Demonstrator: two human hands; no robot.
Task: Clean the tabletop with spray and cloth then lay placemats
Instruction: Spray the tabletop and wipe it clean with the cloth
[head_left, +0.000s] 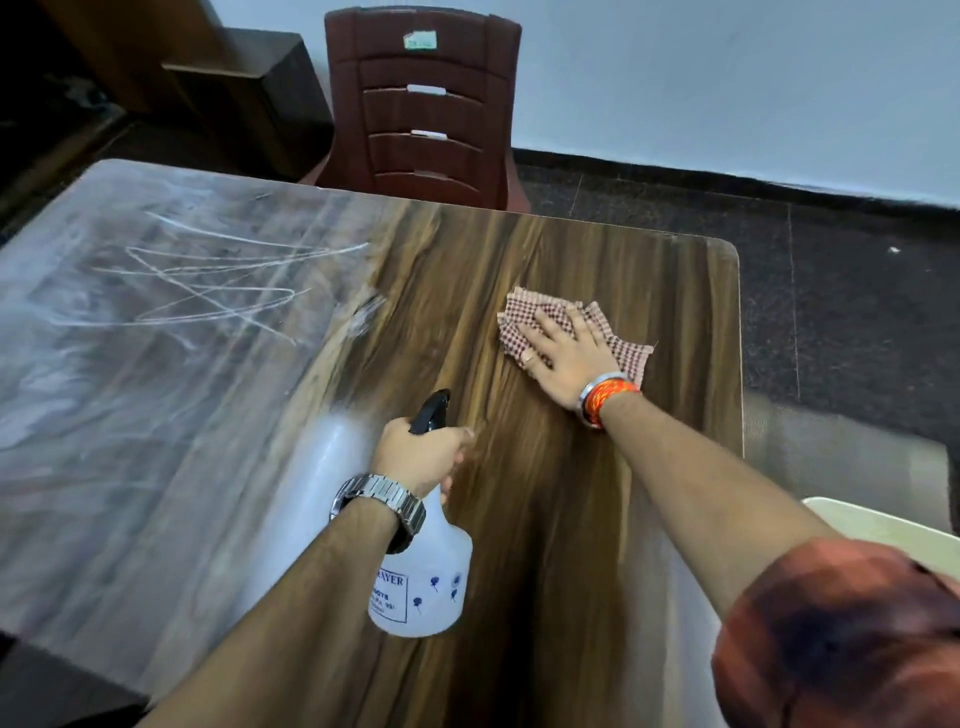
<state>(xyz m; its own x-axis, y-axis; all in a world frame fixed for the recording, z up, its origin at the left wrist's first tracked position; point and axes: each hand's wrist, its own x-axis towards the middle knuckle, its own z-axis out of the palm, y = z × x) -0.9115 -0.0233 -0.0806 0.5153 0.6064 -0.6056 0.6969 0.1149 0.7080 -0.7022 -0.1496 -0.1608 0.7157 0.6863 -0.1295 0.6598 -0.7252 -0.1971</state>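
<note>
At frame centre: tabletop (519, 519) cleaning.
Left hand (415, 457) grips bottle (426, 587); right hand (563, 358), fingers straight, presses cloth (524, 322) at right.

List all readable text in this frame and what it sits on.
"RAYER": on the boxed label of the spray bottle; the first letters are hidden.
Smaller lines under it on the same label: too blurred to read.
Sticker at the top of the chair back: too small and blurred to read.

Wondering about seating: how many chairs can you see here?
1: the brown chair stands beyond the far edge of the table. Others may sit outside the view.
</note>
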